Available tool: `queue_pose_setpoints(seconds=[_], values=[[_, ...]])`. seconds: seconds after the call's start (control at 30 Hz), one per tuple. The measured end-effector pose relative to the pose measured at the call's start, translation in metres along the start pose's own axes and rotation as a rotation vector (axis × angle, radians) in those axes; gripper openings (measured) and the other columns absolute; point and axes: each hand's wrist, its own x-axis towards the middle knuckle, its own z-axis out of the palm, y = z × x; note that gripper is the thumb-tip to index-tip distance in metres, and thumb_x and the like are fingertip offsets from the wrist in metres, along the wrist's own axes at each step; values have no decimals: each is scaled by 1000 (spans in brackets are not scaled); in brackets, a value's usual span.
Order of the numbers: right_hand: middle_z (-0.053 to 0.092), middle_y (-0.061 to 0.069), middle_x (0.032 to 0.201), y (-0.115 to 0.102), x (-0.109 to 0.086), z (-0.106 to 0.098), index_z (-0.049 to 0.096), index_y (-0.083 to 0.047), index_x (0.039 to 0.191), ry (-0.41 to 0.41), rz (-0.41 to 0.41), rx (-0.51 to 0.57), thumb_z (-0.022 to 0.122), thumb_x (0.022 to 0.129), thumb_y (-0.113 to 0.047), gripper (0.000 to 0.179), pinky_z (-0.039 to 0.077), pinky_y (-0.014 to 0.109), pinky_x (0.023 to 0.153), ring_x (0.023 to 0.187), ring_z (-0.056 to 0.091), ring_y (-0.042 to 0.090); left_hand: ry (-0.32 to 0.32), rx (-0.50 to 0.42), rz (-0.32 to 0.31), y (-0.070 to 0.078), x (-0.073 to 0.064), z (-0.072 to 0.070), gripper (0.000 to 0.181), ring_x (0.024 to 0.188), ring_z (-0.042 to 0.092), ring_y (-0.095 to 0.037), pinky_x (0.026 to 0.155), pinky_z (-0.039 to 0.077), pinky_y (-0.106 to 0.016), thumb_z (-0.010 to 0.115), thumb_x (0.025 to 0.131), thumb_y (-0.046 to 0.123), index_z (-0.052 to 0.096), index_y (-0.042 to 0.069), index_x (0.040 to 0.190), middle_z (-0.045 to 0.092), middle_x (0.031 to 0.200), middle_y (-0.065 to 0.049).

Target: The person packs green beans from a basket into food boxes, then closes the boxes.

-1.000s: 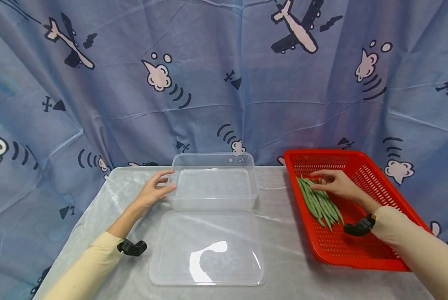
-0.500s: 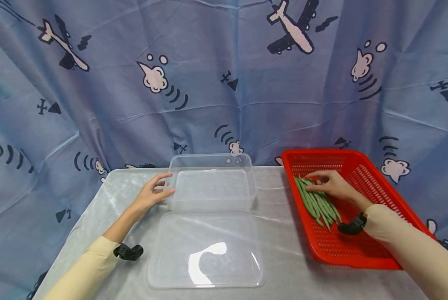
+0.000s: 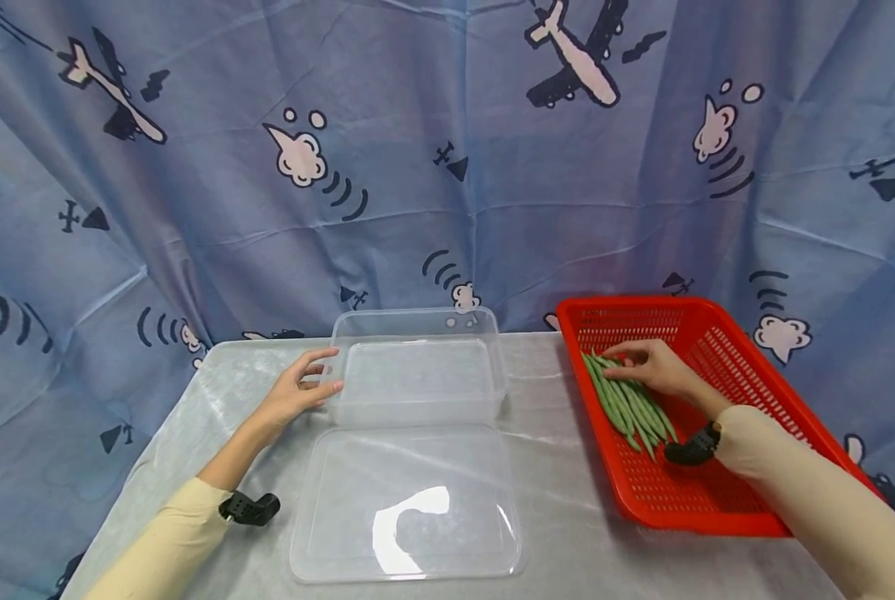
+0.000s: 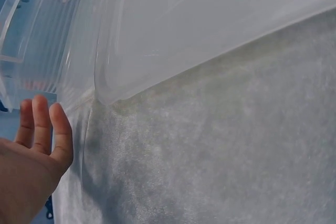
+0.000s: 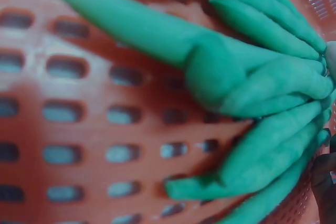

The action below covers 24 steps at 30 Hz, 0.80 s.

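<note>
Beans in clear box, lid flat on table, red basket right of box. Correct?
No: the beans are in the red basket, not the clear box; the head view shows it. Lid flat on table, basket right of box: correct.

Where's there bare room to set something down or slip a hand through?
One bare strip of table runs between the clear container and lid and the red basket. Smaller patches flank the left sleeve. It's crowded at the container's left wall, beside the left hand, and along the basket's left side, where green beans lie by the right hand.
</note>
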Motion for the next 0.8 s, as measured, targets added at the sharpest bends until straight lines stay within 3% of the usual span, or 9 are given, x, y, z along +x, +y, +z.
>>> queue_pose_setpoints(seconds=[0.4, 0.8], values=[[62, 8, 77, 3, 1, -2, 74, 3, 115, -55, 33, 44, 82, 88, -13, 33, 40, 28, 57, 67, 49, 12, -7, 10, -9, 1, -1, 1, 69, 129, 44, -47, 94, 47, -58, 74, 96, 22, 40, 13, 156, 29, 153, -30], [66, 11, 77, -1, 0, -3, 72, 8, 113, -37, -17, 31, 79, 89, -3, 27, 44, 27, 57, 65, 54, 13, -4, 13, -16, 2, -1, 1, 69, 127, 47, -46, 93, 49, -57, 75, 95, 23, 41, 14, 155, 31, 152, -29]])
